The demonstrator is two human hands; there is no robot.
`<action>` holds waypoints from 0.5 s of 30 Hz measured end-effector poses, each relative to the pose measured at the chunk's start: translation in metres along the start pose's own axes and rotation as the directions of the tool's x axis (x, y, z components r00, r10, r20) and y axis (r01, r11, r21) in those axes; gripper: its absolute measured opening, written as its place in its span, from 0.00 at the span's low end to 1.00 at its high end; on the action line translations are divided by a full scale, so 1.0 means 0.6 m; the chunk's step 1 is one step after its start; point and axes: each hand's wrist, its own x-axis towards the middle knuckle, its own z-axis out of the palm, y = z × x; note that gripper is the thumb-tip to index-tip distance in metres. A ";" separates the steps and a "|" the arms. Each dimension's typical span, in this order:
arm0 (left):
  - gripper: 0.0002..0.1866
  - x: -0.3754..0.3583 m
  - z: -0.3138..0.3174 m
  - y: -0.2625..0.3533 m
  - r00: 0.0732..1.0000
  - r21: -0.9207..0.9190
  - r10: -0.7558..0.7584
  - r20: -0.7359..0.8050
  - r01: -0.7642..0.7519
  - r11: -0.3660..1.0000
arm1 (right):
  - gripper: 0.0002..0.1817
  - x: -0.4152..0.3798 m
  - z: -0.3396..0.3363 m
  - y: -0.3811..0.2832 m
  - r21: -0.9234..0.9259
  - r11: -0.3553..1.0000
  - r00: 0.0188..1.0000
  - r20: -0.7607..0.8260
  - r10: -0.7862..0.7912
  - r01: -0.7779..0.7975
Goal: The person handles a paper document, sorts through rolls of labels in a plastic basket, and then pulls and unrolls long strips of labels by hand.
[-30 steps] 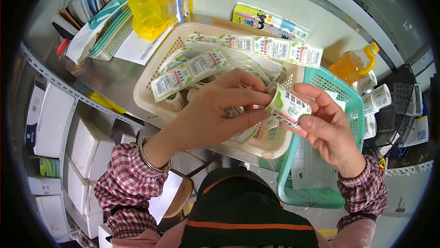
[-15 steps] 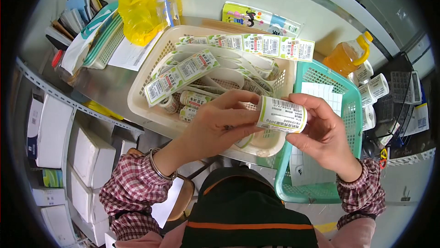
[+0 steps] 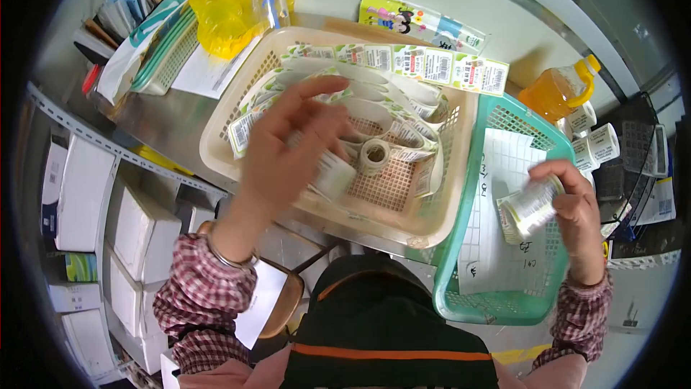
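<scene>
My right hand (image 3: 577, 205) grips a small roll of printed labels (image 3: 534, 204) low over the green basket (image 3: 475, 313). White gridded sheets with handwriting (image 3: 479, 256) line that basket. Smeared by motion, my left hand (image 3: 281, 148) is over the left part of the cream basket (image 3: 464, 166). Just under its fingers shows a white-and-green label roll (image 3: 332, 175), partly covered; I cannot tell if the hand holds it. Looped label strips (image 3: 363, 112) fill the back of the cream basket, and a small roll with a hollow core (image 3: 375, 155) stands near its middle.
A flat label strip (image 3: 446, 66) lies across the cream basket's back rim. Behind and right are a bottle of amber liquid (image 3: 558, 90) and white label rolls (image 3: 597, 144). At back left are a yellow plastic bag (image 3: 219, 11) and a blue-lidded clear bottle (image 3: 270, 0).
My left hand has let go of the label roll and swung left over the cream basket. My right hand has carried that roll right and down over the green basket.
</scene>
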 end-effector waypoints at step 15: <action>0.08 0.073 0.031 -0.020 0.757 0.661 -0.008 0.653 -0.565 0.493 | 0.19 0.014 0.020 0.019 -0.648 0.724 0.956 0.288 -0.055 0.236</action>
